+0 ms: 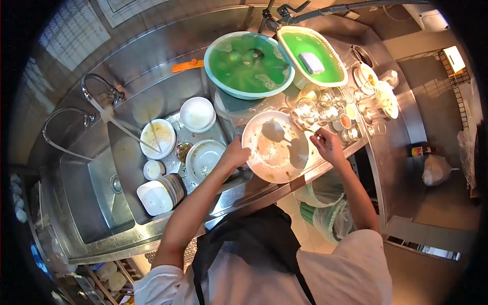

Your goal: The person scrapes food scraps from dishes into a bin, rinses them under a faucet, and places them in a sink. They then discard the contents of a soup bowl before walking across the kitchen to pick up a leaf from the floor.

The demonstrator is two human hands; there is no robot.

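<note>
A large white bowl [264,168] with food scraps and a wet film inside rests at the counter's front edge, right of the sink. My left hand [236,154] is closed on its left rim, thumb over the edge. At the opposite side my right hand [328,146] pinches the handle of a metal spoon [303,125], which lies over the bowl's right rim. Dark shadows fall across the bowl's inside. Just beyond the right hand stand several drinking glasses [325,107] in a cluster.
In the left sink basin are stacked white bowls [197,114], a scrap-smeared bowl [158,138] and square dishes [155,197]. A round tub [209,76] and an oblong basin [343,81] hold green liquid behind. A lined bin [333,218] stands below the counter.
</note>
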